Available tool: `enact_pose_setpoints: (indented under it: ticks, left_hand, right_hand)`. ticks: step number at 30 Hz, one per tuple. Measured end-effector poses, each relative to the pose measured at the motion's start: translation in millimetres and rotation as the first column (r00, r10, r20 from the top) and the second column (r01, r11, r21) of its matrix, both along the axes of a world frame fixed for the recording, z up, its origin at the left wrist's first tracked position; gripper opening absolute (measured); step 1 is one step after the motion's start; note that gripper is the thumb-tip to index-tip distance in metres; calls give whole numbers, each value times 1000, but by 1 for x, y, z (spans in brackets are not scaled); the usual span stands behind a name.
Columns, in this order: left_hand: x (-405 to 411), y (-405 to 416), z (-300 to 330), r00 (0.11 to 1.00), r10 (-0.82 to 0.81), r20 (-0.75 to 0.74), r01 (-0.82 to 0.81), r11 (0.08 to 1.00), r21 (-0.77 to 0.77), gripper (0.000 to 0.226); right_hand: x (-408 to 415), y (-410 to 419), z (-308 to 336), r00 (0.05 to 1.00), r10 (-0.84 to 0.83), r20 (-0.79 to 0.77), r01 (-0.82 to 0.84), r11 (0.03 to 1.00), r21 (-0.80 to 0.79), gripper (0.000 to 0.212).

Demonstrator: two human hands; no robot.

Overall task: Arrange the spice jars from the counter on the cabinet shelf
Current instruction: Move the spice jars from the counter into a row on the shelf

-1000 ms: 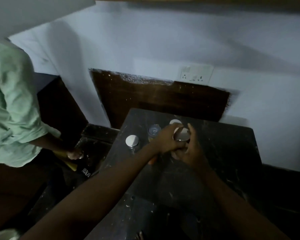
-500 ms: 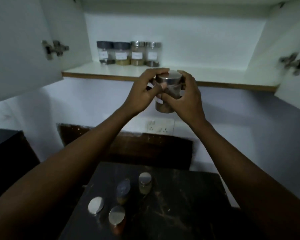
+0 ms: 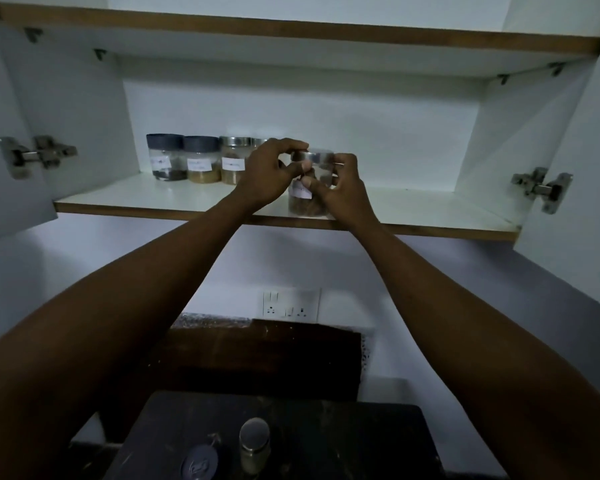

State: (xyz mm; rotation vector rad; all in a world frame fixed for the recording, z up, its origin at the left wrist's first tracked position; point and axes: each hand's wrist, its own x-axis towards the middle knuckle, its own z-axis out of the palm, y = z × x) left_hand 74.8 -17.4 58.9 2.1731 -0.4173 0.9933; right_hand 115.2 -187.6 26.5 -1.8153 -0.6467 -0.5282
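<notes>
Item: spice jar, half a second ago in mid-air, now at the cabinet shelf front edge; our left hand and right hand grip it. Two jars remain on the surface.

Single head-worn view, angled forward and upward from counter level, close to the open cabinet shelf at arm's reach.

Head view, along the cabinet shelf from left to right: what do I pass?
Left door hinge → dark-lidded jar → second dark-lidded jar → steel-lidded jar → left hand → held jar → right hand → right door hinge.
</notes>
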Motion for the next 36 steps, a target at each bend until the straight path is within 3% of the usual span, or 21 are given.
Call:
enact_pose_setpoints:
  ticks: [6,10,13,21,27,36]
  left_hand:
    - [43,14,31,987,160,18,-158,944,289,35]
    - [68,20,56,978,208,-8,-181,870,459,28]
    - [85,24,71,974,223,-47,-164,825,540,21]
    - [121,33,75,967,244,-78,-157,806,571,21]
    - [137,33,72,957,286,-42,-214,798,563,20]
    - [163,37,67,932,361,-15,-284,758,588,20]
  right_hand:
    - [45,9,13,989,24,-145,-40,993,-111,66]
    - [69,24,24,967,19,-255,-57,988,-143,63]
    - [80,33,26,968,-66,-244,20,982,-187,61]
    - [93,49,13,971,-163,-175,145,983,-115,49]
    - [96,46,2,961,-273,-50,257,944,-207,40]
    - [97,45,0,972,-233,-7,216,913,-346,23]
